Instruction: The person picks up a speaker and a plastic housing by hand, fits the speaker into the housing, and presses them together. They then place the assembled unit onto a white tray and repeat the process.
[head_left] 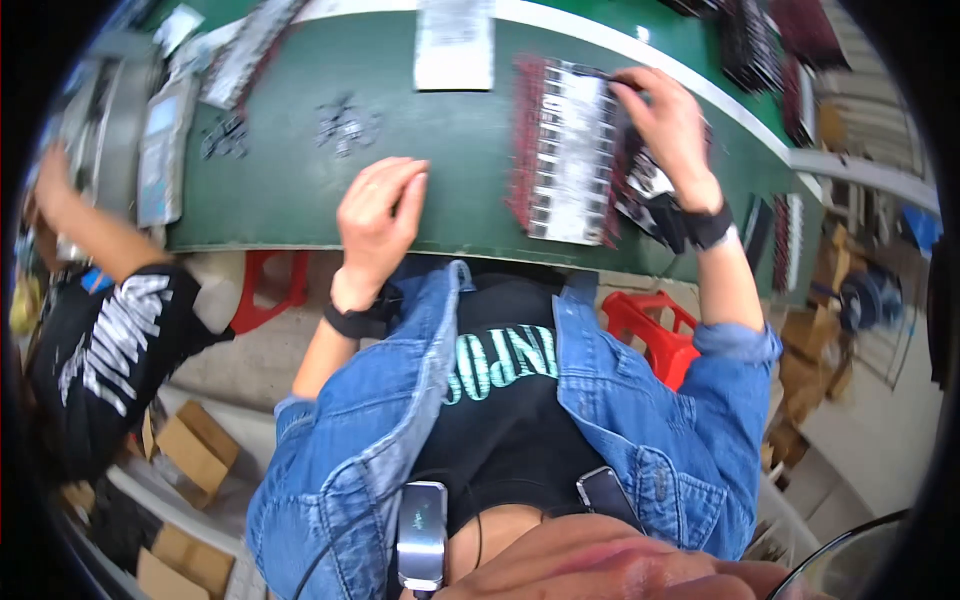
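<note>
A long silver-white panel (578, 150) lies on the green table in front of me, its length running away from me. Small black parts line both long sides, and thin reddish wires (524, 150) fringe its left side. At its far right corner is my right hand (665, 125), thumb and forefinger closed in a pinch; what they grip is too small to make out. My left hand (380, 215) hovers over the table's near edge, left of the panel, fingers curled and thumb drawn in. Whatever it may hold is hidden.
Small black pieces lie in two loose piles (347, 124) (226, 136) on the left. A white sheet-like block (455, 45) is at the far side. Dark wired parts (645, 175) crowd the panel's right. A co-worker's arm (95, 225) reaches in at far left. A red stool (655, 335) stands below.
</note>
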